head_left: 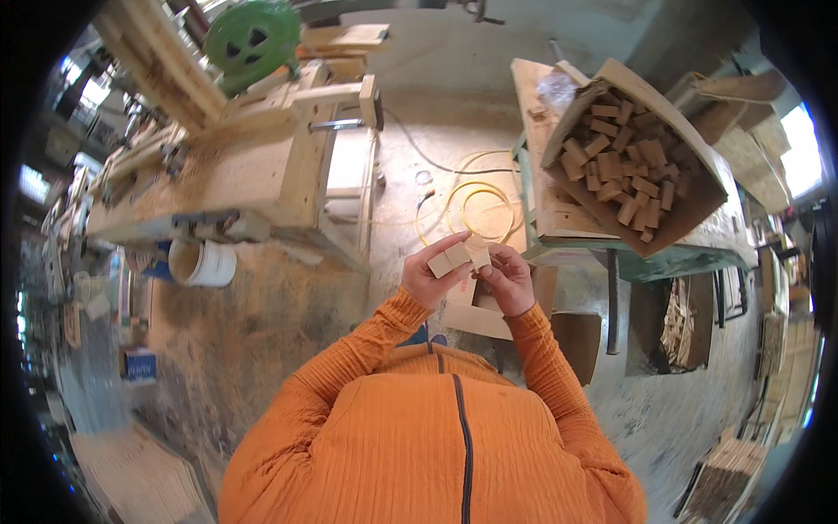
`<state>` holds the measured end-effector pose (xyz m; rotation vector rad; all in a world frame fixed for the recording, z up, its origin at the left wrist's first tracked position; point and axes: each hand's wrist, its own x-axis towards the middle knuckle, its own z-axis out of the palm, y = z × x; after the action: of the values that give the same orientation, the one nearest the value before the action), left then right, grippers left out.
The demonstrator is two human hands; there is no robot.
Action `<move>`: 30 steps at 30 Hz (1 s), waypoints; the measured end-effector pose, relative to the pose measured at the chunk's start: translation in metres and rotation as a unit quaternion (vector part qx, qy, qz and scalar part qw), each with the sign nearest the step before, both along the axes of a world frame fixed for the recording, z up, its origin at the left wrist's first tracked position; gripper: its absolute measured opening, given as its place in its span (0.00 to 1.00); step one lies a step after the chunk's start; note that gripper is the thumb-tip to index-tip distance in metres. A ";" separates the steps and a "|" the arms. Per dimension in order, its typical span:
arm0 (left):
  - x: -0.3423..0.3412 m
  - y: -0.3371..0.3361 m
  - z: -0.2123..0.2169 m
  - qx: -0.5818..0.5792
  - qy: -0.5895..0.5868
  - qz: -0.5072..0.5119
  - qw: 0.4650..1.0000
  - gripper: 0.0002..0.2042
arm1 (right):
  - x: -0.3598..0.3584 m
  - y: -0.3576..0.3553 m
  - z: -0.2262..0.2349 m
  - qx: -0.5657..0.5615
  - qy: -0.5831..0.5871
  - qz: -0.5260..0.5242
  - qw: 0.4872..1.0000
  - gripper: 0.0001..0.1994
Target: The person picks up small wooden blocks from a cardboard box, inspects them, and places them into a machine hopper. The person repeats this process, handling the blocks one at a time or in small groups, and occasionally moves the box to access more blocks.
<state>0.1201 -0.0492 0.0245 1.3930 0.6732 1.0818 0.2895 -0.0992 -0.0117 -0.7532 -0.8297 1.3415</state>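
Note:
My left hand point(422, 278) is closed around small pale wooden blocks point(449, 261), whose square ends lie side by side. My right hand point(513, 281) pinches another light wooden block point(479, 253) right beside them, fingertips close to those of the left. Both hands are held in front of my chest. Beneath them an open cardboard box point(476, 320) is partly hidden by my hands and sleeves; I cannot see what is inside it.
A large tilted cardboard box point(690, 223) full of wooden blocks point(615, 162) rests on the green-legged table point(543, 205) at right. The wooden workbench point(253, 179) stands at left, with a white bucket point(214, 265) beneath. A yellow hose point(489, 185) coils on the floor ahead.

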 end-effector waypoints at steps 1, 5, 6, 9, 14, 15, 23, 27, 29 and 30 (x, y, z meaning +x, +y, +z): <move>-0.005 -0.009 0.001 -0.041 -0.020 -0.012 0.999 0.20 | -0.006 -0.003 -0.005 0.014 -0.022 0.006 1.000 0.16; -0.026 -0.038 -0.008 -0.040 0.013 0.061 0.997 0.19 | -0.033 -0.001 -0.017 0.063 -0.078 0.018 0.995 0.15; -0.029 -0.044 -0.010 -0.050 0.013 0.086 0.995 0.19 | -0.037 -0.001 -0.019 0.065 -0.083 0.031 0.994 0.15; -0.046 -0.053 -0.017 -0.051 0.019 0.159 0.986 0.18 | -0.058 0.000 -0.002 0.105 -0.272 0.010 0.957 0.18; -0.057 -0.052 -0.019 -0.063 0.014 0.257 0.964 0.19 | -0.112 -0.007 0.012 0.148 -0.456 -0.050 0.876 0.39; -0.056 -0.052 -0.021 -0.065 -0.003 0.262 0.963 0.20 | -0.121 -0.005 0.003 0.144 -0.489 -0.073 0.857 0.43; -0.117 -0.042 -0.011 -0.256 -0.299 0.023 0.919 0.25 | -0.152 0.014 -0.004 0.165 -0.360 0.011 0.918 0.41; -0.185 -0.043 -0.005 -0.361 -0.180 -0.045 0.914 0.24 | -0.191 0.004 0.000 0.202 -0.376 0.054 0.902 0.42; -0.209 -0.051 -0.008 -0.371 -0.186 -0.022 0.910 0.23 | -0.213 0.000 -0.001 0.213 -0.380 0.076 0.897 0.43; -0.221 -0.054 -0.009 -0.375 -0.189 -0.011 0.907 0.23 | -0.224 -0.001 -0.002 0.223 -0.395 0.066 0.889 0.43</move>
<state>-0.1006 -0.1032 0.0154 0.5057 0.6795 0.8950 0.0653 -0.1000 -0.0138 -0.8832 -1.7960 0.8703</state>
